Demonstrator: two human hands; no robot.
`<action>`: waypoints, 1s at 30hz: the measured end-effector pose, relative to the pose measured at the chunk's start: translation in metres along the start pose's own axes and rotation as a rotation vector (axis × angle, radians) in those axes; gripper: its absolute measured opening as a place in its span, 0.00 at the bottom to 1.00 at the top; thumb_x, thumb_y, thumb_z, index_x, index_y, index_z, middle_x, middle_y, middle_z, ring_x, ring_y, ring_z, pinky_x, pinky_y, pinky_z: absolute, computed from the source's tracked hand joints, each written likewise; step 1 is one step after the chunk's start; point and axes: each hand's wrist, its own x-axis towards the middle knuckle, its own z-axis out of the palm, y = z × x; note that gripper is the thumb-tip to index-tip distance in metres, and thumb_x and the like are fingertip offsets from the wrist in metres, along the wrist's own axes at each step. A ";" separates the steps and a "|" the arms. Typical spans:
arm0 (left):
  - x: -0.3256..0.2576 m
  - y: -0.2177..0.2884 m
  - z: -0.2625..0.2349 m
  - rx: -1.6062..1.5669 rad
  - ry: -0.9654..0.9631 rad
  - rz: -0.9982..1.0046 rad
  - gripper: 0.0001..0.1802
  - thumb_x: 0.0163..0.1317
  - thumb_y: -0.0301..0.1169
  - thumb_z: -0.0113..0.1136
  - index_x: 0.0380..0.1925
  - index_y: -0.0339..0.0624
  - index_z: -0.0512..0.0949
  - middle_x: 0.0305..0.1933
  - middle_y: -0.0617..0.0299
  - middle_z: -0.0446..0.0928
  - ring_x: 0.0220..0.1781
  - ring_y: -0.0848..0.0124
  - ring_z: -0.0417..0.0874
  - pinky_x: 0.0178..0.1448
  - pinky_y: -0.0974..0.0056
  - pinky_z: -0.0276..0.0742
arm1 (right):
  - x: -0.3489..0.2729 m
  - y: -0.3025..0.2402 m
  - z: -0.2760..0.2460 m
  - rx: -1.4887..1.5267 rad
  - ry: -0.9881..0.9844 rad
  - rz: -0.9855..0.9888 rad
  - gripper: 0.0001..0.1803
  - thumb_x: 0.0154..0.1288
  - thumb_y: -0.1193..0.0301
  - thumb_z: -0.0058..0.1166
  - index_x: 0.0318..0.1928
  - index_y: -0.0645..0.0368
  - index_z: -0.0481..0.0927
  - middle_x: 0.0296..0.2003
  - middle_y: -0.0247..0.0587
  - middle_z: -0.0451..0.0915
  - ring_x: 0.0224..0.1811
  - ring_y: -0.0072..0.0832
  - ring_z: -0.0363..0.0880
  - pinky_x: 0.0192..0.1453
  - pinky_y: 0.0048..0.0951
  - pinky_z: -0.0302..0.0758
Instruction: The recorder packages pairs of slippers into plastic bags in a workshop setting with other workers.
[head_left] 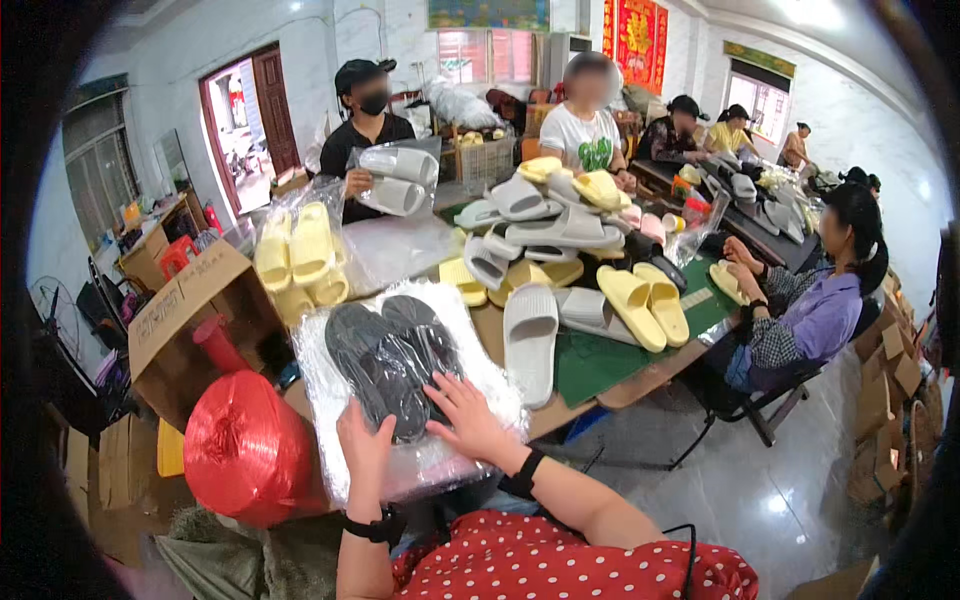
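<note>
A pair of black slippers [375, 350] lies side by side in a clear plastic bag, on top of a stack of clear plastic bags [320, 440] in front of me. My left hand [366, 440] rests on the bag by the near end of the left slipper, thumb apart from the fingers. Flat across the near end of the right slipper is my right hand [465, 415], its fingers spread. Neither hand grips anything. A loose grey slipper [531, 345] stands just right of the stack.
Grey and yellow slippers are heaped on the green-topped table [600, 375]. Bagged yellow slippers [310, 245] lie beyond the stack. To my left are a cardboard box [185, 310] and a red twine roll [250, 445]. Across the table, a person holds bagged white slippers [397, 180]; other people sit rightward.
</note>
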 end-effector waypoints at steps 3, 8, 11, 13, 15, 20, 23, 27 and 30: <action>0.003 0.009 0.013 -0.490 -0.044 -0.140 0.44 0.55 0.27 0.69 0.69 0.22 0.59 0.64 0.37 0.73 0.58 0.53 0.81 0.63 0.60 0.74 | 0.003 0.002 -0.003 0.023 0.036 -0.003 0.36 0.70 0.51 0.52 0.72 0.54 0.64 0.74 0.49 0.58 0.77 0.47 0.54 0.79 0.50 0.49; 0.000 0.011 0.026 -0.645 0.045 -0.050 0.47 0.57 0.21 0.66 0.73 0.26 0.51 0.63 0.42 0.73 0.60 0.60 0.77 0.64 0.63 0.73 | 0.007 0.006 0.003 0.010 0.032 -0.015 0.35 0.71 0.52 0.51 0.72 0.54 0.64 0.74 0.49 0.58 0.77 0.47 0.54 0.79 0.49 0.50; 0.002 0.023 0.022 -0.900 0.017 -0.191 0.41 0.57 0.18 0.62 0.71 0.28 0.57 0.61 0.47 0.74 0.59 0.62 0.77 0.64 0.63 0.73 | 0.008 0.013 -0.001 0.096 0.048 -0.010 0.35 0.71 0.55 0.53 0.72 0.56 0.63 0.74 0.52 0.57 0.77 0.49 0.54 0.78 0.51 0.50; 0.000 0.019 0.019 -0.996 -0.022 -0.217 0.38 0.57 0.16 0.61 0.70 0.29 0.60 0.60 0.49 0.75 0.58 0.63 0.78 0.64 0.63 0.73 | 0.008 0.011 -0.010 0.293 0.179 0.081 0.35 0.70 0.58 0.55 0.72 0.58 0.62 0.74 0.56 0.56 0.77 0.53 0.52 0.78 0.52 0.49; -0.002 0.015 0.015 -1.090 -0.063 -0.248 0.35 0.57 0.15 0.59 0.68 0.30 0.63 0.59 0.50 0.75 0.58 0.63 0.78 0.64 0.62 0.73 | 0.010 0.004 -0.018 0.259 0.220 0.118 0.39 0.67 0.59 0.59 0.72 0.62 0.59 0.73 0.62 0.53 0.77 0.56 0.50 0.78 0.52 0.49; -0.012 0.028 -0.003 -1.339 -0.151 -0.273 0.30 0.59 0.18 0.56 0.64 0.30 0.68 0.59 0.52 0.77 0.59 0.63 0.79 0.65 0.58 0.74 | 0.020 -0.006 -0.043 0.315 0.430 0.296 0.53 0.60 0.57 0.69 0.74 0.68 0.51 0.73 0.64 0.55 0.75 0.53 0.55 0.77 0.46 0.55; -0.016 0.049 -0.015 -1.316 -0.176 -0.235 0.29 0.60 0.21 0.56 0.64 0.30 0.67 0.60 0.53 0.77 0.61 0.61 0.78 0.68 0.57 0.71 | 0.021 0.007 -0.041 0.812 0.429 0.346 0.50 0.58 0.63 0.72 0.72 0.69 0.55 0.65 0.54 0.70 0.63 0.37 0.74 0.64 0.37 0.73; -0.028 0.069 -0.032 -1.449 -0.271 -0.139 0.31 0.63 0.25 0.53 0.67 0.31 0.63 0.63 0.52 0.74 0.65 0.57 0.76 0.69 0.54 0.73 | 0.021 -0.035 -0.070 1.206 0.148 0.459 0.29 0.62 0.73 0.66 0.61 0.67 0.71 0.50 0.42 0.82 0.51 0.27 0.80 0.58 0.31 0.76; -0.053 0.066 -0.033 -1.402 -0.365 -0.320 0.30 0.67 0.29 0.51 0.68 0.35 0.62 0.66 0.50 0.71 0.67 0.55 0.73 0.71 0.48 0.70 | 0.018 -0.075 -0.039 1.164 0.449 0.370 0.28 0.65 0.76 0.62 0.63 0.66 0.68 0.53 0.45 0.80 0.54 0.28 0.78 0.60 0.31 0.74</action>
